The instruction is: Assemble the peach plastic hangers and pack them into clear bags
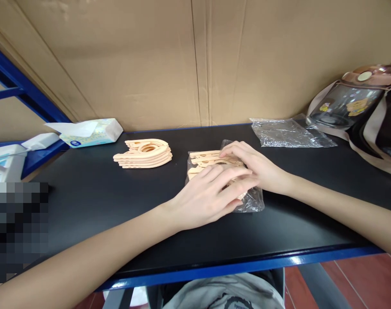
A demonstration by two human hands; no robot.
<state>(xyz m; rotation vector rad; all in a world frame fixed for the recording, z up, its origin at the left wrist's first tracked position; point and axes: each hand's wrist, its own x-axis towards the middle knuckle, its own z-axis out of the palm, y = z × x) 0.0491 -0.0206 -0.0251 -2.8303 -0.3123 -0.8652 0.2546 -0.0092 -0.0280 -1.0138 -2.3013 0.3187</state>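
Peach plastic pieces that look like folded travel hangers lie in a clear plastic bag at the middle of the black tabletop. My left hand rests across the near side of the bag, palm down, fingers stretched out and slightly apart. Over the far right side of the bag lies my right hand, its fingers curved loosely over the hangers and partly covered by my left hand. To the left, a neat stack of the same peach hangers sits outside any bag.
A flat clear bag lies at the back right, beside a strapped water bottle. At the back left are a tissue pack and a white item. Cardboard walls the back; a blue edge borders the front.
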